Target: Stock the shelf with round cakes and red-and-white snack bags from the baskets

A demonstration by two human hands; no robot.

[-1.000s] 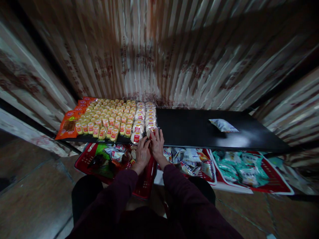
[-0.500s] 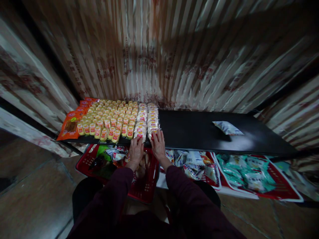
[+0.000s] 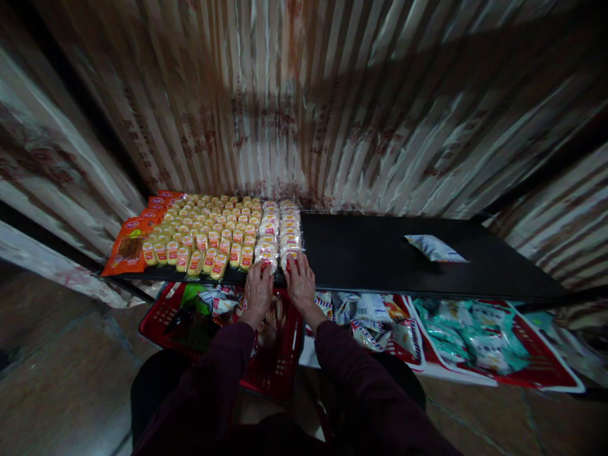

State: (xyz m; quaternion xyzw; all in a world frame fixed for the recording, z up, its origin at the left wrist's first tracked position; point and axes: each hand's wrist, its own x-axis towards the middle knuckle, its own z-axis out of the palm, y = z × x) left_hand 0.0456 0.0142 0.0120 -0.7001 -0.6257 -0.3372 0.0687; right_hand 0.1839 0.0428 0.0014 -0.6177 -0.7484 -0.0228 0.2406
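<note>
Two rows of clear packets with round white biscuits or cakes stand on a black shelf [image 3: 351, 253]. My left hand [image 3: 259, 289] rests its fingertips on the front packet of the left row [image 3: 266, 250]. Against the front packet of the right row [image 3: 290, 240] lies my right hand [image 3: 300, 282]. On both hands the fingers are stretched out, touching the wrappers without wrapping round them. Left of these rows are many small yellow wrapped cakes [image 3: 202, 240], several with red labels. Orange snack bags [image 3: 128, 244] line the shelf's left end.
A silvery-white packet [image 3: 434, 247] lies alone on the shelf's right part. Below the front edge are a red basket [image 3: 273, 377] with mixed packets, a basket of white-blue packets [image 3: 373, 310] and one of teal packets [image 3: 484, 335]. A striped curtain [image 3: 285, 95] hangs behind.
The view has tilted and shifted slightly. Both hands stay at the front packets with almost the same finger positions; the packets show no clear movement.
</note>
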